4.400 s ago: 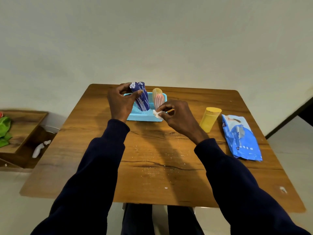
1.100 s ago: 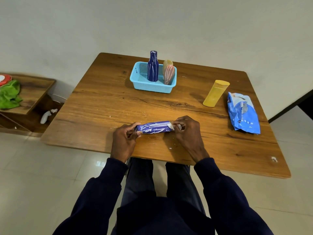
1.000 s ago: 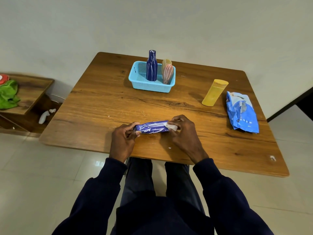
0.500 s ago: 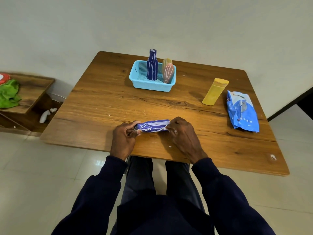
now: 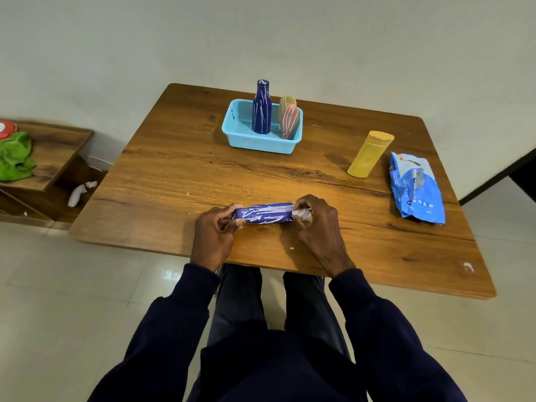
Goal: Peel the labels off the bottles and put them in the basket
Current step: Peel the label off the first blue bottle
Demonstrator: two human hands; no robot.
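Gripping the streaked blue bottle (image 5: 265,214), left hand (image 5: 213,236) holds one end; right hand (image 5: 319,224) pinches crumpled white label (image 5: 301,213).

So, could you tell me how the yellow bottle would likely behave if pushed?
The yellow bottle stands tall on a narrow base, so a push near its top would probably tip it. It looks like smooth plastic, so likely light and not fragile. Once down, its rounded body might roll on the table.

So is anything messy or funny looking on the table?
Small white scraps lie loose on the wooden table, probably label bits. The blue bottle held sideways near the edge is streaked white, like leftover glue.
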